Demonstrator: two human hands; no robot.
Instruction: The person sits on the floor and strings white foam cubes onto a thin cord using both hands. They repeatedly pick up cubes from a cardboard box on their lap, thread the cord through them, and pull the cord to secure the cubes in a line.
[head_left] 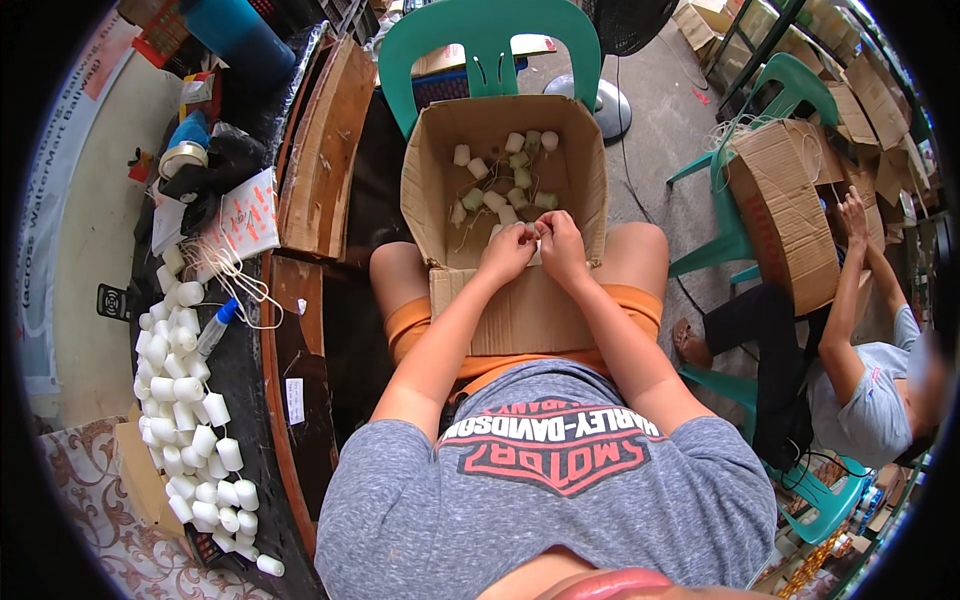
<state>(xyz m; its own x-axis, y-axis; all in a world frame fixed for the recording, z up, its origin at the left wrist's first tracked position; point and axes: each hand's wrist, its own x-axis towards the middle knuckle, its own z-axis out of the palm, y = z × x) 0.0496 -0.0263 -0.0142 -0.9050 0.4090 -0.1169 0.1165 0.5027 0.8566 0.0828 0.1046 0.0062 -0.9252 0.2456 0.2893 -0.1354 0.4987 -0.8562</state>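
My left hand (510, 252) and my right hand (562, 246) meet over the near edge of an open cardboard box (425, 190). Both are closed in a pinch, fingertips almost touching. A small whitish bit shows between and below them, but the fingers hide most of it, so its kind is unclear. Inside the box lie several short white and pale green cylinders (522, 178) with thin strings on them. One white cylinder (507, 214) lies just beyond my left fingers. The box's near flap (510, 315) extends over my lap.
The box rests against a green plastic chair (395, 75). Left, a black-topped table holds a heap of white cylinders (180, 385), a blue-capped marker (218, 325), looped white cord (235, 272) and tape rolls (183, 160). At right, another person (865, 385) works beside a cardboard box (775, 215). A fan base (605, 105) stands behind.
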